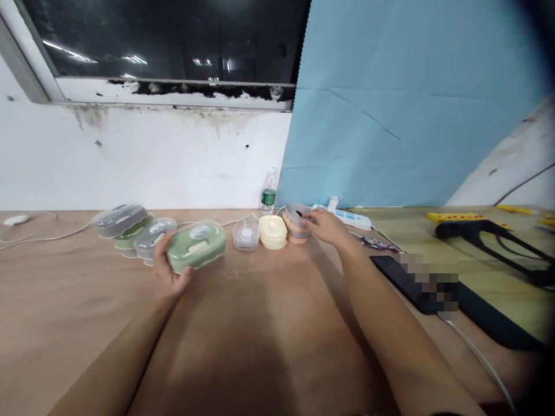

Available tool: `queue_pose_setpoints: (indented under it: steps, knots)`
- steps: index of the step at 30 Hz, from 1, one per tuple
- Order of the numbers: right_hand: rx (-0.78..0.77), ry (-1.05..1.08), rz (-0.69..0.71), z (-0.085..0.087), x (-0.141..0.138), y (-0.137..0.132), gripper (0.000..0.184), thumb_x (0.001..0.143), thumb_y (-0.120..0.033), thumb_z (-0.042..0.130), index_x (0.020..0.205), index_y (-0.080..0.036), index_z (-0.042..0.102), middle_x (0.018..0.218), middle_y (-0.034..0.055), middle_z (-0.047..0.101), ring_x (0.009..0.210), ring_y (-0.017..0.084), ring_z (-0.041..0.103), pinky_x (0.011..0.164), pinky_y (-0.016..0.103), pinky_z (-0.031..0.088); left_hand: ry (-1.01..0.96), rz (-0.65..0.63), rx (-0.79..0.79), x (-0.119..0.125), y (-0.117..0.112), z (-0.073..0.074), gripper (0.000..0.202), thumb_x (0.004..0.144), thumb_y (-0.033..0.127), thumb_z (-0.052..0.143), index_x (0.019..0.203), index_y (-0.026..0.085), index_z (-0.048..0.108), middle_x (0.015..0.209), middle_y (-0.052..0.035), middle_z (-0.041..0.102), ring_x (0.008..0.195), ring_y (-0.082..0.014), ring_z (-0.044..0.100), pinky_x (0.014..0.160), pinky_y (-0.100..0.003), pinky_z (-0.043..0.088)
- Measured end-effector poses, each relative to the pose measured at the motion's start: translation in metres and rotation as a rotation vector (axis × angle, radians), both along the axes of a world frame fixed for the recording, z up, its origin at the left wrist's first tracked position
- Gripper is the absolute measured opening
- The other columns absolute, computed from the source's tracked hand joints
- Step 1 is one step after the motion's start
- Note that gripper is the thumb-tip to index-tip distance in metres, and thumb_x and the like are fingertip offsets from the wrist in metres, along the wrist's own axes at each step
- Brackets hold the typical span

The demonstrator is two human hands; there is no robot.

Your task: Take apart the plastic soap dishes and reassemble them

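My left hand [167, 267] is closed round a green lunch box with a clear lid [197, 245], held a little above the wooden table [65, 306]. My right hand [326, 225] reaches far forward, its fingers pinching the rim of a stack of grey and peach bands [295, 228]. Between the hands lie a clear round lid [245, 235] and a stack of pale yellow trays [273, 231]. Left of the held box sit more lidded boxes [128, 226], green and grey.
A water bottle [269, 192] stands against the white wall. A white power strip [349, 218] lies behind the bands. A black phone [401, 278] and black bars [485, 237] lie to the right. A blue sheet [403, 104] hangs behind. A white cable [39, 234] runs along the far left.
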State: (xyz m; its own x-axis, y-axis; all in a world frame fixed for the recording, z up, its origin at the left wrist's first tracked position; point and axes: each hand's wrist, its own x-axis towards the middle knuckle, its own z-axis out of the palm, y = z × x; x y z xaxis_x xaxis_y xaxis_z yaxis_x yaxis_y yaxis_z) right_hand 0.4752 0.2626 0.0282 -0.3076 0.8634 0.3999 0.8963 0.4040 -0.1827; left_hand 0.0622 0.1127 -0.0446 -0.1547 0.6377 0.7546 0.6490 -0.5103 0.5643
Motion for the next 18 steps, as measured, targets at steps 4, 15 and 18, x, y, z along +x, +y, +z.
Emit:
queue_pose_setpoints:
  steps: [4, 15, 18]
  knots:
    - [0.228, 0.204, 0.051, 0.004, -0.039, -0.025, 0.034, 0.090, -0.044, 0.050, 0.108, -0.019, 0.066, 0.103, 0.0108, 0.065, 0.094, 0.024, 0.060, 0.083, 0.033, 0.045, 0.255, -0.191, 0.020, 0.025, 0.001, -0.012, 0.073, 0.071, 0.047, 0.062, 0.134, 0.020, 0.034, 0.132, -0.0160, 0.047, 0.124, -0.0360, 0.045, 0.104, -0.054, 0.037]
    - [-0.173, 0.203, 0.782, -0.072, -0.144, -0.090, 0.082, 0.075, -0.062, 0.064, 0.143, -0.026, 0.037, 0.142, 0.0123, 0.044, 0.126, 0.027, 0.047, 0.105, 0.040, 0.040, 0.342, -0.296, -0.131, 0.023, 0.000, -0.013, 0.076, 0.073, 0.037, 0.063, 0.140, 0.020, 0.032, 0.133, -0.0158, 0.050, 0.120, -0.0332, 0.051, 0.101, -0.049, 0.042]
    - [-0.212, 0.247, 0.772, -0.071, -0.143, -0.092, 0.077, 0.077, -0.060, 0.063, 0.142, -0.027, 0.039, 0.142, 0.0113, 0.046, 0.127, 0.028, 0.047, 0.105, 0.043, 0.039, 0.307, -0.301, -0.124, 0.019, -0.001, -0.011, 0.076, 0.073, 0.037, 0.064, 0.140, 0.020, 0.033, 0.133, -0.0153, 0.051, 0.119, -0.0328, 0.052, 0.099, -0.047, 0.043]
